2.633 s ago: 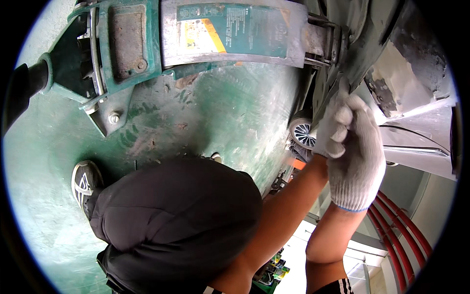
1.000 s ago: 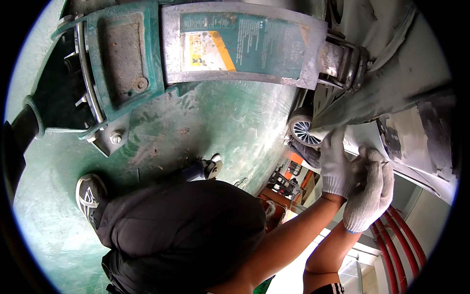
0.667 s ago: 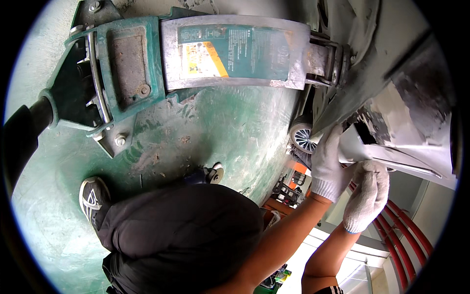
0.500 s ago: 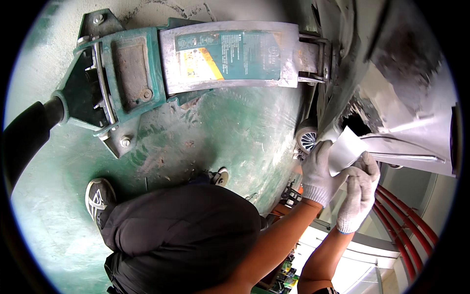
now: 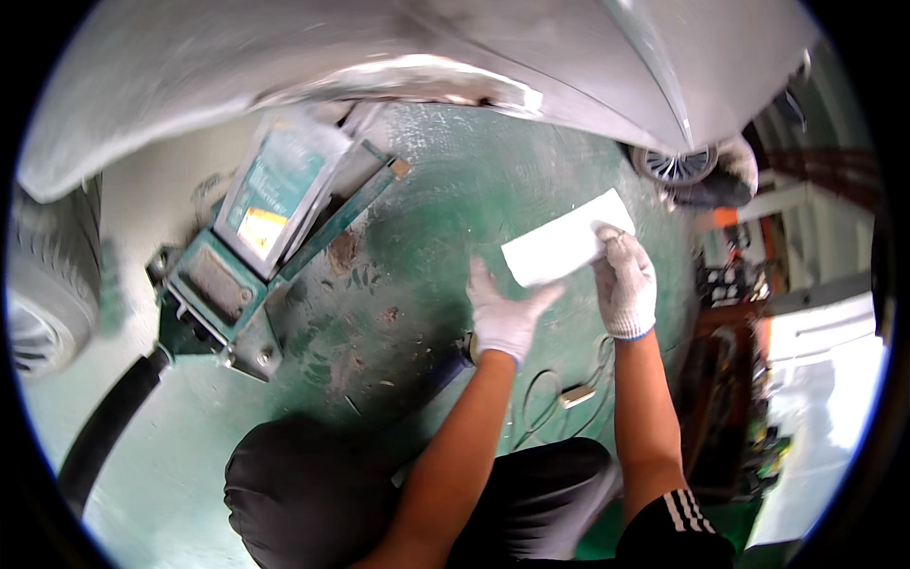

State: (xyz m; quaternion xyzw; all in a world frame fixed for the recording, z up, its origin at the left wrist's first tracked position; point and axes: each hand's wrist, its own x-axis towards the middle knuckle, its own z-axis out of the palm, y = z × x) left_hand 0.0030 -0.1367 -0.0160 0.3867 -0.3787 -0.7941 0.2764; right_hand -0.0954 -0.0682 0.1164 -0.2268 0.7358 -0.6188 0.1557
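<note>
My right hand (image 5: 627, 283), in a white knitted glove, pinches the right end of a blank white sheet (image 5: 561, 243), which looks like paper. The sheet is held out over the floor, below the car body. Just left of it, my gloved left hand (image 5: 504, 311) is open, with its thumb and fingers spread and nothing in them. Its thumb is close to the sheet's lower edge; I cannot tell whether they touch. Above both hands runs the grey car panel (image 5: 569, 57), whose lower edge has a rough, damaged stretch (image 5: 417, 76).
A green floor jack (image 5: 213, 284) with a long black handle (image 5: 109, 427) stands at the left, near a car tyre (image 5: 57, 275). A dark power tool (image 5: 441, 372) lies behind my left forearm. A looped cable (image 5: 540, 403) is on the green floor. Another wheel (image 5: 675, 166) shows far right.
My view has swung, so the jack now appears lower left and the car panel across the top. My left hand has let go of the sheet; my right hand keeps it, away from the panel.
</note>
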